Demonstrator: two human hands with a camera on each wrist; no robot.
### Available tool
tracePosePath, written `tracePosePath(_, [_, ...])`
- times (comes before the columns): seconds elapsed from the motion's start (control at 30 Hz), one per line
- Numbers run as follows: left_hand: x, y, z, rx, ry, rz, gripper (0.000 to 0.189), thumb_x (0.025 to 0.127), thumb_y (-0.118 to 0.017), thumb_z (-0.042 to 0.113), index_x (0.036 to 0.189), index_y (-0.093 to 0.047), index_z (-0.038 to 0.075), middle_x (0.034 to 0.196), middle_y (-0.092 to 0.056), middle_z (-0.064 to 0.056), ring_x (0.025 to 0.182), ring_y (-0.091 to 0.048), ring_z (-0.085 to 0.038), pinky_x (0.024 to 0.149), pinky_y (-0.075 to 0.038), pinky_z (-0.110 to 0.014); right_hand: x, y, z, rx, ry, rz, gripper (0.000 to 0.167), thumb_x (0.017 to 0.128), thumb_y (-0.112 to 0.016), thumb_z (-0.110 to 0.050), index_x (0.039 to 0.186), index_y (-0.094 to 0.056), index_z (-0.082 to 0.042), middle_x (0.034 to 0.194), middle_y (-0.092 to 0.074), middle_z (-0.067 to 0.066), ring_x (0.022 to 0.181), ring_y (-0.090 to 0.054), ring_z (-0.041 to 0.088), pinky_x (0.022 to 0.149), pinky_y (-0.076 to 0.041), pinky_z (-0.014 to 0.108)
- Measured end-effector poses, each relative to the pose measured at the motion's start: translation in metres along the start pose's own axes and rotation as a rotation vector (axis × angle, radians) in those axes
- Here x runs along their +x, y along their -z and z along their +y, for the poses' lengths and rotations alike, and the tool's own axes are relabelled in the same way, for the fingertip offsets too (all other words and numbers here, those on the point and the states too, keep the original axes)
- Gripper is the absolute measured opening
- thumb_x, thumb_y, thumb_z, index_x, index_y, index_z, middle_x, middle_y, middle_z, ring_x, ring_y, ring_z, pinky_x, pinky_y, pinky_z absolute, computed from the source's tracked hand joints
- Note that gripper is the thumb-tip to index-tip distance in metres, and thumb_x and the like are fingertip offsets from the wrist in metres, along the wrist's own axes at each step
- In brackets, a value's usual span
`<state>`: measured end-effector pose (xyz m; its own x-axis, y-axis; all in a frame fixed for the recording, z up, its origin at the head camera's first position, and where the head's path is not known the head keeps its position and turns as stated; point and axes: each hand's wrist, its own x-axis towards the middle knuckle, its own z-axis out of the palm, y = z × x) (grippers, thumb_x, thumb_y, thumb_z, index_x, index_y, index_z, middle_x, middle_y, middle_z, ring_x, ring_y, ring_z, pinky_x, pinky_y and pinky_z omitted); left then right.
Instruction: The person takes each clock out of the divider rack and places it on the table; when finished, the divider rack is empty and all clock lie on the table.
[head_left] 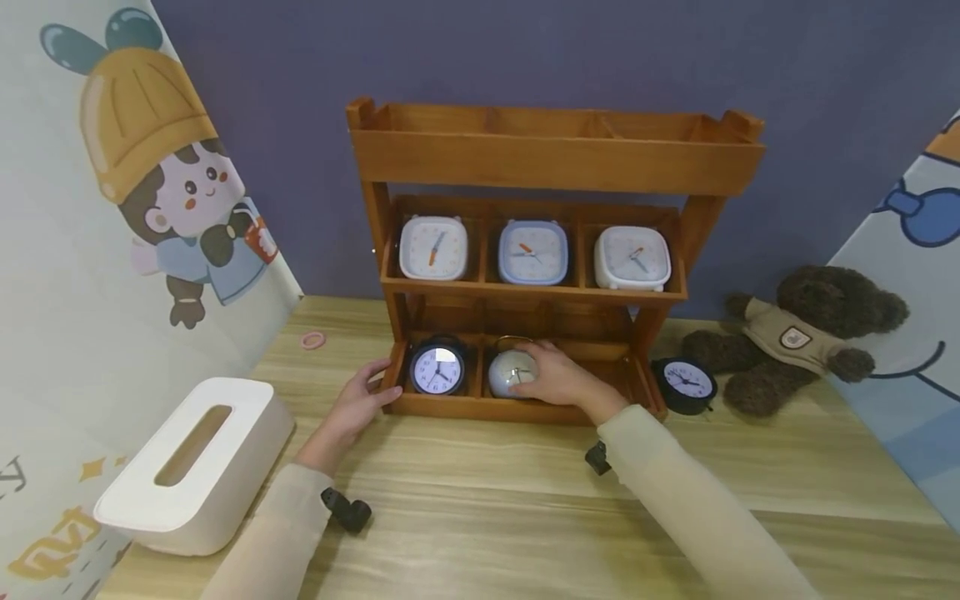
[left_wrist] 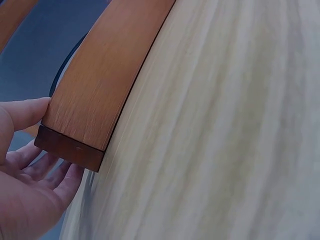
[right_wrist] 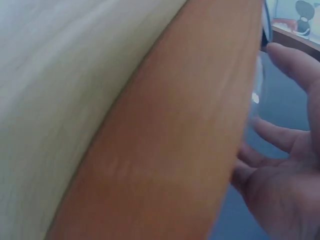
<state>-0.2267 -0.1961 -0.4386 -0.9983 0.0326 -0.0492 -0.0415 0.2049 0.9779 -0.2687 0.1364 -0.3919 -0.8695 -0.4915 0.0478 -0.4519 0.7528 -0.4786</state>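
Observation:
A wooden three-tier rack (head_left: 558,160) stands against the dark wall. At its lower left corner my left hand (head_left: 357,403) grips the end, and the left wrist view shows the thumb on one side and the fingers (left_wrist: 70,186) on the end. My right hand (head_left: 558,377) holds a round silver-white alarm clock (head_left: 504,372) in the bottom tier's middle compartment, its thumb over the dial. In the right wrist view the front board hides most of that clock. A black alarm clock (head_left: 437,371) occupies the bottom left compartment.
On the middle tier sit a white clock (head_left: 433,248), a blue clock (head_left: 533,252) and another white clock (head_left: 633,257). Right of the rack are a black clock (head_left: 686,385) and a brown teddy bear (head_left: 780,342). A white tissue box (head_left: 247,467) and pink ring (head_left: 312,340) lie left.

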Motion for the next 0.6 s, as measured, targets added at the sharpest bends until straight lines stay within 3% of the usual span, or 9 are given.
tracePosePath(0.2, [0.0,0.002,-0.002,-0.009,-0.01,-0.012,0.059,0.092,-0.059,-0.003,0.145,-0.033,-0.007,0.149,-0.03,-0.029,0.133,-0.035,-0.046,0.105,-0.034,-0.052,0.011,-0.01,0.0,0.0,-0.034,-0.04,0.079,0.08,-0.077,-0.032,0.143,-0.043,0.0,0.146,-0.039,0.026,0.137,-0.026,0.046,0.106,-0.03,0.056])
tracePosePath(0.37, [0.0,0.003,-0.001,0.002,-0.008,-0.014,0.059,0.093,-0.059,-0.002,0.146,-0.033,-0.006,0.149,-0.031,-0.029,0.133,-0.035,-0.045,0.106,-0.033,-0.052,0.016,-0.015,0.0,0.016,-0.064,-0.02,0.084,0.075,-0.081,-0.032,0.143,-0.043,-0.001,0.145,-0.04,0.026,0.135,-0.03,0.045,0.105,-0.033,0.054])
tracePosePath(0.6, [-0.001,0.002,0.002,0.034,-0.019,-0.017,0.06,0.092,-0.06,-0.003,0.145,-0.033,-0.008,0.149,-0.03,-0.03,0.132,-0.035,-0.047,0.105,-0.035,-0.052,0.02,-0.02,0.0,0.015,-0.089,0.067,0.084,0.067,-0.085,-0.033,0.137,-0.051,-0.003,0.134,-0.051,0.022,0.126,-0.043,0.04,0.098,-0.042,0.048])
